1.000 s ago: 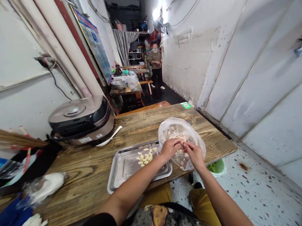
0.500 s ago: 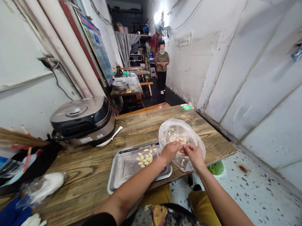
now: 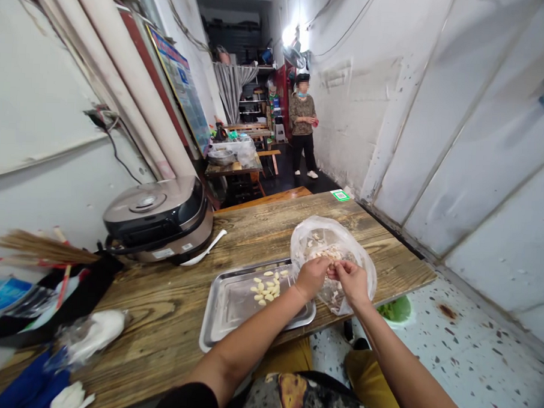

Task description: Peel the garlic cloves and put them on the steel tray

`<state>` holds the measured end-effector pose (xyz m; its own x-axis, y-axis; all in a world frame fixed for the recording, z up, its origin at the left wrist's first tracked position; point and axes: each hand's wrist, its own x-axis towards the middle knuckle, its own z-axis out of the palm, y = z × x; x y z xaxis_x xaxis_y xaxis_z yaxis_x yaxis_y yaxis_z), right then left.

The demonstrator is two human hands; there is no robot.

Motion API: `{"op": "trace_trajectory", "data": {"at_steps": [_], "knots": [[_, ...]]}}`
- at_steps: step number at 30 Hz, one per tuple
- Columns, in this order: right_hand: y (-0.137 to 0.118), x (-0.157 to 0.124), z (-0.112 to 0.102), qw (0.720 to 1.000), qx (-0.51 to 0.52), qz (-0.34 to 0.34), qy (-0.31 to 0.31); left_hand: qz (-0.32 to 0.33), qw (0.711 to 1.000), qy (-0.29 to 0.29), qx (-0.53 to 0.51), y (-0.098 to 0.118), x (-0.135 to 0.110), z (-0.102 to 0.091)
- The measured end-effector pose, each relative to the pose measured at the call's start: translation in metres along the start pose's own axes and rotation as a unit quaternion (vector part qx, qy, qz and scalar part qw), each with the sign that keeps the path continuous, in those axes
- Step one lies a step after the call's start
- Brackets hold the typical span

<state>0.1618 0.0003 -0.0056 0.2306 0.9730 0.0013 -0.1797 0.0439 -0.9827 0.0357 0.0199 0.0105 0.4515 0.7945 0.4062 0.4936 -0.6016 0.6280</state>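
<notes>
My left hand point(image 3: 314, 275) and my right hand point(image 3: 350, 278) meet fingertip to fingertip over an open clear plastic bag point(image 3: 303, 232). Both are closed in a pinch on a small piece, mostly hidden by the fingers, that looks like a garlic clove. Pale papery garlic skins point(image 3: 328, 253) and bits lie inside the bag. To the left of the bag is a shallow metal tray point(image 3: 224, 313). Several peeled, cream-coloured garlic cloves point(image 3: 268, 288) are scattered on the tray's right half, and my left forearm crosses above its near right part.
A large rice cooker point(image 3: 161, 217) stands at the table's left, with a white plastic spoon point(image 3: 206, 249) beside it. A wrapped white bundle point(image 3: 97, 335) lies at the near left. A green basin point(image 3: 396, 308) is on the floor to the right. Another person point(image 3: 304, 124) stands farther back.
My hands stay pinched together over the bag, with small finger shifts. The view has turned slightly left. The person at the back has stepped and now holds something reddish.
</notes>
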Motion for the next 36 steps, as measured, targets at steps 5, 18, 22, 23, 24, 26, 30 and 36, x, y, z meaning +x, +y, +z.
{"op": "trace_trajectory", "data": {"at_steps": [5,18,22,23,24,26,30,36], "knots": [[-0.001,-0.001,0.001,0.998,0.057,0.034,-0.015,-0.028,0.998,0.053,-0.024,-0.007,0.0,0.002],[0.011,0.019,-0.016,0.994,-0.072,0.074,0.027,-0.202,0.897,0.079,-0.385,-0.011,0.009,0.004],[0.01,0.023,-0.024,0.972,-0.232,0.018,-0.025,-0.247,0.826,0.037,-0.505,-0.014,0.013,-0.001],[0.008,0.022,-0.024,0.97,-0.241,-0.016,-0.036,-0.25,0.821,0.038,-0.511,-0.014,0.013,-0.001],[0.005,0.021,-0.022,0.968,-0.242,-0.05,-0.044,-0.253,0.819,0.04,-0.514,-0.015,0.012,-0.001],[-0.003,0.019,-0.018,0.964,-0.237,-0.102,-0.058,-0.256,0.821,0.044,-0.509,-0.017,0.01,0.001],[-0.015,0.015,-0.011,0.963,-0.237,-0.111,-0.071,-0.243,0.843,0.044,-0.478,-0.023,0.007,0.008],[-0.02,0.012,-0.009,0.975,-0.201,-0.065,-0.063,-0.146,0.944,0.054,-0.29,-0.025,0.006,0.009]]}}
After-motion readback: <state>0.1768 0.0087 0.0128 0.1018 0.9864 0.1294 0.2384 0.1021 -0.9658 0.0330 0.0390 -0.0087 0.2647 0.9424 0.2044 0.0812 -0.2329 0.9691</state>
